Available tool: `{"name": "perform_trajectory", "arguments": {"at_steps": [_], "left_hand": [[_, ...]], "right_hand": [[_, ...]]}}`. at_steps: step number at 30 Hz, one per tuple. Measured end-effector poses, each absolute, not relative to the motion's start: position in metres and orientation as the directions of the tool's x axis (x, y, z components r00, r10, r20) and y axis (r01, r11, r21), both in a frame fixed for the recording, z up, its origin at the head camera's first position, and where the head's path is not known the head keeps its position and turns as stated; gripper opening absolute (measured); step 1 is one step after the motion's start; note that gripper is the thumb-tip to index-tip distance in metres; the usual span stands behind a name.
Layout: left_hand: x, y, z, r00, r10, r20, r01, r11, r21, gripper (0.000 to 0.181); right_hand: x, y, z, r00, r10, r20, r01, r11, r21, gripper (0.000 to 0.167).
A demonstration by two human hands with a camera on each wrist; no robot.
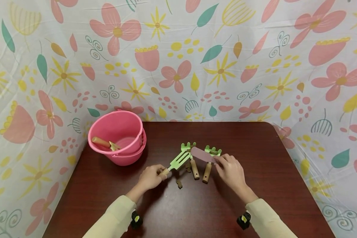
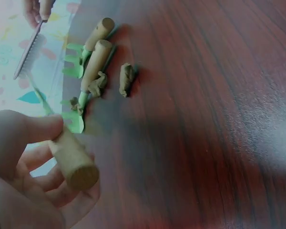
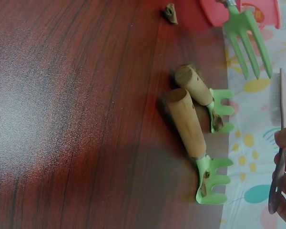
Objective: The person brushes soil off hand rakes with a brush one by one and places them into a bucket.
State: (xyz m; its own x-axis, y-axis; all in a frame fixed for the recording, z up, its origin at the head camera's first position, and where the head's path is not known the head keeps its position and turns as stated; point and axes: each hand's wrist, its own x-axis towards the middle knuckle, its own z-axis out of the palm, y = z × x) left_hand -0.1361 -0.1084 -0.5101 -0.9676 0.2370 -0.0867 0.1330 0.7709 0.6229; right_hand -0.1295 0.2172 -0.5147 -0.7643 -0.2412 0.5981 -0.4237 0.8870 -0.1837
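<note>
My left hand (image 1: 151,177) grips the wooden handle of a small green garden fork (image 1: 178,161), held above the table with its tines up and to the right. In my right hand (image 1: 232,170) is a pink brush (image 1: 203,154), its far end close to the fork's tines; pale bristles show along one side in the right wrist view. Whether bristles and tines touch, I cannot tell. Below lie two green hand rakes with wooden handles, the left rake (image 1: 195,169) and the right rake (image 1: 207,172). Brown dirt-like bits (image 2: 127,78) cling to the rakes and lie beside them.
Two nested pink buckets (image 1: 126,161) stand at the table's back left. A wooden-handled green tool (image 1: 100,142) leans inside the upper one. A flowered cloth (image 1: 178,76) hangs behind the dark wooden table (image 1: 178,218).
</note>
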Motion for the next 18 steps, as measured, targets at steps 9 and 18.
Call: {"name": "perform_trajectory", "arguments": {"at_steps": [9,18], "left_hand": [[-0.1423,-0.1145,-0.5142,-0.880,0.356,-0.314,-0.122,0.469,0.875,0.024],[-0.1431,-0.1159,-0.5196,-0.767,0.456,-0.452,-0.373,0.255,0.892,0.036]], "right_hand": [[-0.1294,0.2179,-0.5125,-0.758,-0.223,0.613,-0.421,0.885,-0.198,0.027],[-0.1309,0.2168,-0.5132,-0.744,-0.217,0.632,-0.429,0.881,-0.202,0.029]]}}
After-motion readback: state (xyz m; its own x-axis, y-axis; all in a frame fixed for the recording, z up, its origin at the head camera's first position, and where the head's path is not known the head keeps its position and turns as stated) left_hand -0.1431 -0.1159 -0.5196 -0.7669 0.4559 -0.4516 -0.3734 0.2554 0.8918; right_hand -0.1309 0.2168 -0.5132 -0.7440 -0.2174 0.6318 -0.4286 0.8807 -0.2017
